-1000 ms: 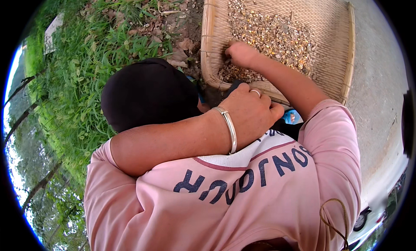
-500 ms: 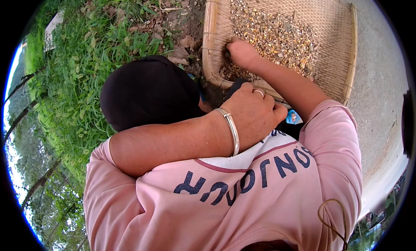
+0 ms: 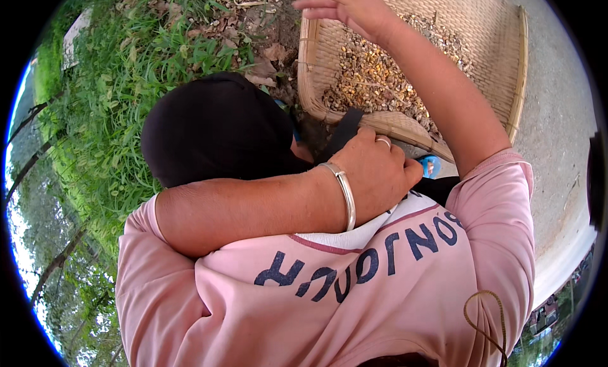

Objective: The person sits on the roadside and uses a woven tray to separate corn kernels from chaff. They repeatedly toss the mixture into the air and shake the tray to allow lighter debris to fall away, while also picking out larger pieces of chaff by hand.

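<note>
My right hand is raised over the upper left of a woven bamboo tray, its fingers spread with nothing visible in them. The tray holds a heap of small mixed kernels and bits, pale, brown and yellow. My left forearm lies across my pink shirt, and my left hand, with a silver bangle and ring, has its fingers curled beside a dark strip at the tray's near edge; what they hold is hidden. A rounded black cloth-covered shape, perhaps my knee, lies left of this hand.
Green grass and dry leaves on soil border the tray on the left. Grey pavement runs along the right. Part of a blue sandal shows below the tray. Dark branches and trees are at the far left.
My right hand has risen from the left inside of the tray to above it, and its fingers have spread. My left hand has shifted slightly rightward in the view.
</note>
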The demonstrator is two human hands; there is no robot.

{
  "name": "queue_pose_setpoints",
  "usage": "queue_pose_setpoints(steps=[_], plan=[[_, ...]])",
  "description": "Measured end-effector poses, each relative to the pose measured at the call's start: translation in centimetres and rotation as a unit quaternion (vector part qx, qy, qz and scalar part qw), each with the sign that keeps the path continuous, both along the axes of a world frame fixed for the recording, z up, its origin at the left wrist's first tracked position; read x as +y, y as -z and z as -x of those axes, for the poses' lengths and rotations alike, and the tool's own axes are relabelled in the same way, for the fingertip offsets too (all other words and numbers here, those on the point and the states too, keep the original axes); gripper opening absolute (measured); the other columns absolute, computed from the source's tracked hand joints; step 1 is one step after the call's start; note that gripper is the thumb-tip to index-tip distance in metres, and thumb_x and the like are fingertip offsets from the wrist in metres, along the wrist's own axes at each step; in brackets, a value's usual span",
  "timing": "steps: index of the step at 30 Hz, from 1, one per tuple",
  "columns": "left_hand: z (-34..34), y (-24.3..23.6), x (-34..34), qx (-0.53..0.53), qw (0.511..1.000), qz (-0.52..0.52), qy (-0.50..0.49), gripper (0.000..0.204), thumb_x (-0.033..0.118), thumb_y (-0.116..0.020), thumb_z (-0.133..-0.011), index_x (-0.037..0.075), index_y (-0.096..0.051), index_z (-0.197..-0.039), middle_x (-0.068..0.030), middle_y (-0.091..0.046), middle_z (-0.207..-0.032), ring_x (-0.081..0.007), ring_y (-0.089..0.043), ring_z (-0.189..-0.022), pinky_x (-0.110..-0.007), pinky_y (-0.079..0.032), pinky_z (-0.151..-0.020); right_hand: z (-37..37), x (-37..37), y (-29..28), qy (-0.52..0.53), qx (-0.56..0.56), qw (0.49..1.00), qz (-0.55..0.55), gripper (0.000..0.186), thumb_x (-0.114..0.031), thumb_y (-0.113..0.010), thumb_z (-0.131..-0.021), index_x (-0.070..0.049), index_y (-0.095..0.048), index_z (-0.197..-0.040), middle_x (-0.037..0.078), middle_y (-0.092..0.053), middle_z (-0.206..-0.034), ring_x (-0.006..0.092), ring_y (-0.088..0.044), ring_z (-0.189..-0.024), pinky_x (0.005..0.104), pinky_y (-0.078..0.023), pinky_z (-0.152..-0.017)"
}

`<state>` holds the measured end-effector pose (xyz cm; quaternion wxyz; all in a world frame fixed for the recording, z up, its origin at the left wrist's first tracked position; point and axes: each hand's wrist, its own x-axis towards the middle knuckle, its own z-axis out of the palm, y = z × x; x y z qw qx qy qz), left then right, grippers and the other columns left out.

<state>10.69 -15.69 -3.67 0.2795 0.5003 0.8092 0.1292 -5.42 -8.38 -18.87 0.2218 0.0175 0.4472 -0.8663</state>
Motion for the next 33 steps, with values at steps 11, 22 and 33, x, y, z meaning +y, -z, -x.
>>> queue_pose_setpoints(steps=[11, 22, 33], plan=[[0.7, 0.0, 0.2, 0.004, 1.0, -0.021, 0.002, 0.016, 0.016, -0.055, -0.081, 0.005, -0.056, -0.093, -0.0096, -0.062, -0.082, -0.0236, -0.064, -0.08, -0.034, -0.046, -0.071, -12.6, 3.1, 9.9, -0.179, 0.513, 0.706, -0.455, 0.013, -0.025, -0.066, -0.075, -0.015, -0.069, -0.083, 0.005, -0.058, -0.098, 0.0247, -0.055, -0.1, 0.0429, -0.041, -0.088], [1.5, 0.7, 1.1, -0.031, 0.998, 0.01, 0.061, 0.023, 0.017, -0.052, -0.086, 0.004, -0.055, -0.104, -0.0115, -0.066, -0.089, -0.0242, -0.065, -0.084, -0.037, -0.044, -0.075, -13.6, 18.4, 9.1, -0.276, 0.509, 0.532, -0.618, 0.053, -0.032, -0.067, -0.079, -0.021, -0.049, -0.128, 0.01, -0.036, -0.146, 0.0287, -0.032, -0.137, 0.0562, -0.02, -0.112], [1.4, 0.7, 1.0, -0.001, 0.999, -0.047, 0.021, 0.014, 0.018, -0.054, -0.083, 0.007, -0.054, -0.092, -0.0083, -0.061, -0.08, -0.0224, -0.065, -0.08, -0.035, -0.045, -0.067, -11.7, 8.0, 7.8, -0.14, 0.436, 0.74, -0.493, 0.025, -0.011, -0.064, -0.08, -0.008, -0.061, -0.105, 0.011, -0.059, -0.117, 0.0331, -0.06, -0.099, 0.042, -0.05, -0.082]])
